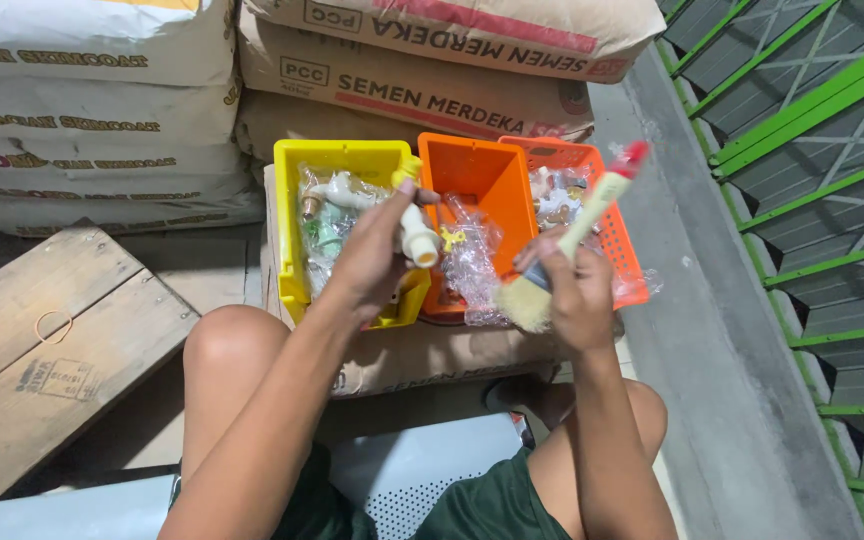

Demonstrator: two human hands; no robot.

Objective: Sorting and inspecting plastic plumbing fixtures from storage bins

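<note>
My left hand (372,255) grips a white plastic tap with a yellow handle (415,228), held over the yellow bin (292,200). My right hand (577,295) holds a paintbrush (562,255) with a pale wooden handle, a red tip and cream bristles pointing down to the left. The brush sits just right of the tap, in front of the orange bin (477,180).
An orange mesh basket (617,240) stands right of the orange bin; all three hold parts in clear plastic bags. They rest on a brown sack. Stacked cement sacks (422,90) are behind. A wooden board (52,340) lies left, a green railing (812,180) right.
</note>
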